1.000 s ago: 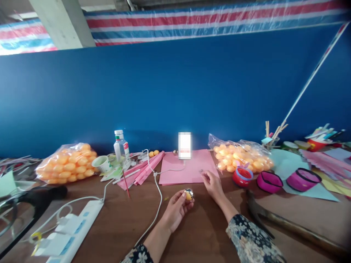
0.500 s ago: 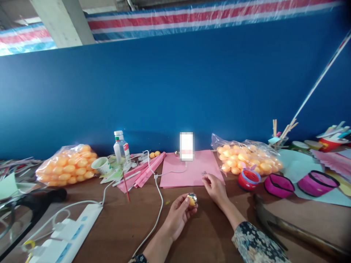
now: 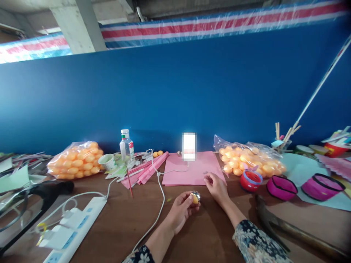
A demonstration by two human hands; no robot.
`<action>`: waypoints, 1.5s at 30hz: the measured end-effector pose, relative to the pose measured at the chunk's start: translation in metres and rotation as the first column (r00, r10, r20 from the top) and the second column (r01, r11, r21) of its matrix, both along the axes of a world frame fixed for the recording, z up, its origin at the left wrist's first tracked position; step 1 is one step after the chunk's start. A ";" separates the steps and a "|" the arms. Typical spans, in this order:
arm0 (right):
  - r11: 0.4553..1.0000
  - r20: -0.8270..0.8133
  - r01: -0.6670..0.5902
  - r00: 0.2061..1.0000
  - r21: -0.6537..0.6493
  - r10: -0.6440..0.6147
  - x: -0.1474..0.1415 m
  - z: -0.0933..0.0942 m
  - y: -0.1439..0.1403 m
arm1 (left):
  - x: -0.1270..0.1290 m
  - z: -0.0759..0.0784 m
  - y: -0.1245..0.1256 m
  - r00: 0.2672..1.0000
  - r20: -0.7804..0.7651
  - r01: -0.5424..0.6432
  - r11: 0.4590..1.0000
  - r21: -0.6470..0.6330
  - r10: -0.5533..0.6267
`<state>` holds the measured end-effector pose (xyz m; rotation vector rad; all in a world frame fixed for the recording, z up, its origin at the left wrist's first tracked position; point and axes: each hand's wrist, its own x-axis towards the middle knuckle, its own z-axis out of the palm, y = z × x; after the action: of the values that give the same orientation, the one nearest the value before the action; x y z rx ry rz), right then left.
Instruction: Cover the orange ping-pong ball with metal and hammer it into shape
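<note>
My left hand (image 3: 179,213) is closed around a small orange ball (image 3: 195,198), whose upper side is covered in shiny silver. It holds the ball just above the brown table. To its right, my right hand (image 3: 216,188) rests at the near edge of the pink paper (image 3: 175,177), thumb and fingers drawn together. Whatever may be between those fingertips is too small to make out. Tiny silvery bits (image 3: 205,172) lie on the paper beside them. Farther back stands a bright, blurred-out phone-like panel (image 3: 189,146), with a small silver ball (image 3: 179,153) at its left.
Bags of orange balls lie at left (image 3: 78,160) and right (image 3: 241,159). A white cable (image 3: 161,204) crosses the table near a power strip (image 3: 79,230). A hammer (image 3: 296,230) lies beside my right forearm, below a red cup (image 3: 251,181) and magenta containers (image 3: 282,188).
The whole view has shifted slightly as my head moved. My left hand still holds the ball, turned a little. My right hand stays at the paper's edge.
</note>
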<state>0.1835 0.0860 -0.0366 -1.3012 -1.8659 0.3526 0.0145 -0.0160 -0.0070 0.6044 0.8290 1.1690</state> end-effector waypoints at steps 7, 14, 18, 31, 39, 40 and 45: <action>1.000 0.001 -0.005 1.000 0.010 0.005 0.000 0.000 0.001 | 0.002 0.004 -0.001 0.999 -0.037 0.020 1.000 0.013 -0.019; 0.999 -0.002 -0.005 1.000 0.032 0.005 0.001 -0.001 -0.001 | 0.001 0.004 -0.002 0.999 -0.040 0.035 0.998 0.056 -0.033; 1.000 -0.009 0.012 1.000 0.027 -0.012 0.001 0.000 0.000 | 0.000 0.002 -0.001 0.998 -0.053 0.048 0.997 0.053 -0.045; 0.999 0.007 0.048 0.999 -0.001 -0.048 0.000 0.003 0.002 | 0.002 0.007 0.001 0.994 -0.084 0.077 0.996 0.032 -0.074; 0.997 0.022 0.070 0.997 -0.018 -0.069 -0.001 0.004 0.002 | 0.000 0.000 0.004 0.989 -0.101 0.118 0.991 0.057 -0.112; 0.998 0.021 0.065 0.998 -0.016 -0.065 -0.001 0.004 0.002 | 0.000 -0.001 0.004 0.988 -0.102 0.123 0.990 0.064 -0.116; 1.000 0.026 0.030 0.999 -0.002 -0.030 0.001 0.003 0.001 | -0.001 -0.003 0.002 0.985 -0.121 0.132 0.988 0.084 -0.122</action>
<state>0.1842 0.0870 -0.0332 -1.3393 -1.8662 0.3236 0.0138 -0.0137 -0.0101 0.7957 0.8256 1.0674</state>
